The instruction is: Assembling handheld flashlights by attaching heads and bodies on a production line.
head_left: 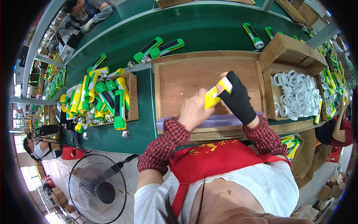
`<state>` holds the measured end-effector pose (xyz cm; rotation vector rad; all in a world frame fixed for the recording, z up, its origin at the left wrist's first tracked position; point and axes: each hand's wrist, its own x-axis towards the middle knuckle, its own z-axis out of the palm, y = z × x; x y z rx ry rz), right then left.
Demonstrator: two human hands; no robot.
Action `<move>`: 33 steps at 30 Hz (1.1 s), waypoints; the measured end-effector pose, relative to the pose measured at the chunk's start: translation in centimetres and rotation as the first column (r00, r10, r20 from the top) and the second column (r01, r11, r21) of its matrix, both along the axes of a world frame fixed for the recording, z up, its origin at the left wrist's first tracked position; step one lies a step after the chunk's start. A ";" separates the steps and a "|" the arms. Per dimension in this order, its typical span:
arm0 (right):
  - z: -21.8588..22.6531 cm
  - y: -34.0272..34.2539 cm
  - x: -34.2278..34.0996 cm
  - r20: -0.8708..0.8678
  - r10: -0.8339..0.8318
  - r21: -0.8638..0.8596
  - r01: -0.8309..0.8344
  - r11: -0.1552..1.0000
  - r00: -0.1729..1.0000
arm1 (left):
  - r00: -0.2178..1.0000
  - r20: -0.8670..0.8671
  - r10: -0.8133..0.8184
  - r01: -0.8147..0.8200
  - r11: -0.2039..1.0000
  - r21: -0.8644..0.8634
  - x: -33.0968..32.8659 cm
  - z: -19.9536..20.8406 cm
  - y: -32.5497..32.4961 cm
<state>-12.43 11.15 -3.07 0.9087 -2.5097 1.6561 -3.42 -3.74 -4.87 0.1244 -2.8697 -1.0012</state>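
Over the wooden tray (175,80), both of my hands are on one yellow flashlight (212,99), held at a slant. My bare left hand (194,110) is closed round its lower left part. My right hand (238,100), in a black fingerless glove, grips its upper right end, where a white ring-like part (226,85) shows between the fingers. The palm-side fingers are partly hidden. Just right of the tray, a cardboard box holds many white plastic rings (295,93). A purple-tinted roll (220,121) lies along the tray's near edge, below my wrists.
At left a cardboard box (133,98) overflows with green and yellow flashlights (106,98). More flashlights (151,48) lie on the green bench (209,28) beyond the tray. A standing fan (97,189) is at lower left. Co-workers (97,11) sit around the line.
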 end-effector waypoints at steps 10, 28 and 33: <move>2.4 0.1 -3.4 0.210 0.512 -0.164 -0.486 0.858 0.833 | 0.851 0.305 -0.427 -0.102 0.435 0.895 0.4 3.5 -1.7; -1.5 -4.4 -20.8 -0.413 -0.050 0.010 0.059 0.998 0.909 | 0.850 0.261 0.458 -0.408 0.259 0.876 -10.3 -2.6 -18.2; -8.4 -0.8 -27.8 -0.559 -0.033 0.434 0.327 0.839 0.828 | 0.790 0.517 0.331 -0.537 -0.037 0.843 -16.0 -4.8 -23.2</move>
